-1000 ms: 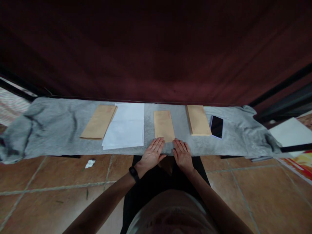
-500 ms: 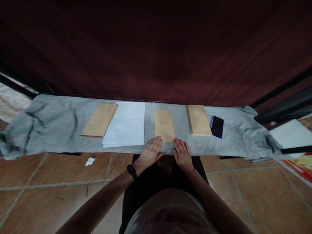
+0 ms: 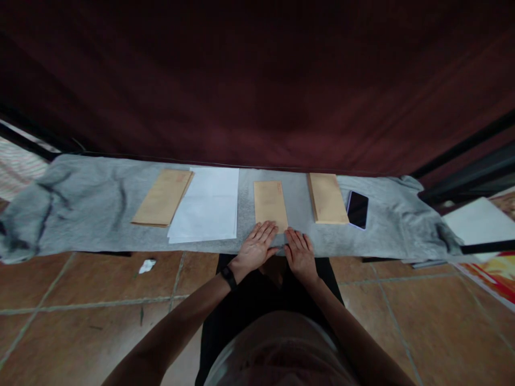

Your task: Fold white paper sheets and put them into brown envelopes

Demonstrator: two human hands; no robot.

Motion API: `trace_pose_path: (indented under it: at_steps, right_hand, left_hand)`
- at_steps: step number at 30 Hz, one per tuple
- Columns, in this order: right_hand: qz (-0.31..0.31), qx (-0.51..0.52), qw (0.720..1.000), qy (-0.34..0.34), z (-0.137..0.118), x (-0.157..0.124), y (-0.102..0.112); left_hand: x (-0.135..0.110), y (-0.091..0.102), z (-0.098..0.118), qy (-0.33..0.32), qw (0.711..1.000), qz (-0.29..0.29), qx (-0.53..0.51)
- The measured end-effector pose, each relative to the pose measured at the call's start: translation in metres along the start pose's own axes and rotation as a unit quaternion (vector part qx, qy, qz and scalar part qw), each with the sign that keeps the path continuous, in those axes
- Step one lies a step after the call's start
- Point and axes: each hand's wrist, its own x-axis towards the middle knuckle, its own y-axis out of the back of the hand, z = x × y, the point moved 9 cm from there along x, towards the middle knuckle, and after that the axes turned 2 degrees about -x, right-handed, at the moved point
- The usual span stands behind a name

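Observation:
A single brown envelope lies flat in front of me on the grey cloth. My left hand, palm down with its fingers stretched out, rests on the envelope's near end and hides part of that edge. At the envelope's near right corner lies my right hand, also flat, its fingertips on or just beside the paper. White paper sheets lie left of the envelope. Beyond them is a pile of brown envelopes. Another, thicker stack of brown envelopes sits to the right.
A phone with a dark screen lies beside the right stack. The grey cloth covers a narrow surface along a dark red hanging fabric. A crumpled white scrap is on the tiled floor.
My left hand has slid to the right, further over the envelope's near end. My right hand stays in nearly the same place, and the envelope has barely moved.

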Motion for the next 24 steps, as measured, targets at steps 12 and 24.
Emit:
trace_pose_path:
  at_steps: [12, 24]
  right_hand:
    - [-0.029, 0.023, 0.998, 0.044, -0.019, 0.012, -0.002]
    - [-0.021, 0.008, 0.999, 0.041, -0.019, 0.01, -0.006]
  left_hand:
    - [0.0, 0.0, -0.001, -0.004, 1.0, 0.012, -0.011]
    - [0.024, -0.008, -0.019, 0.067, 0.997, 0.018, -0.018]
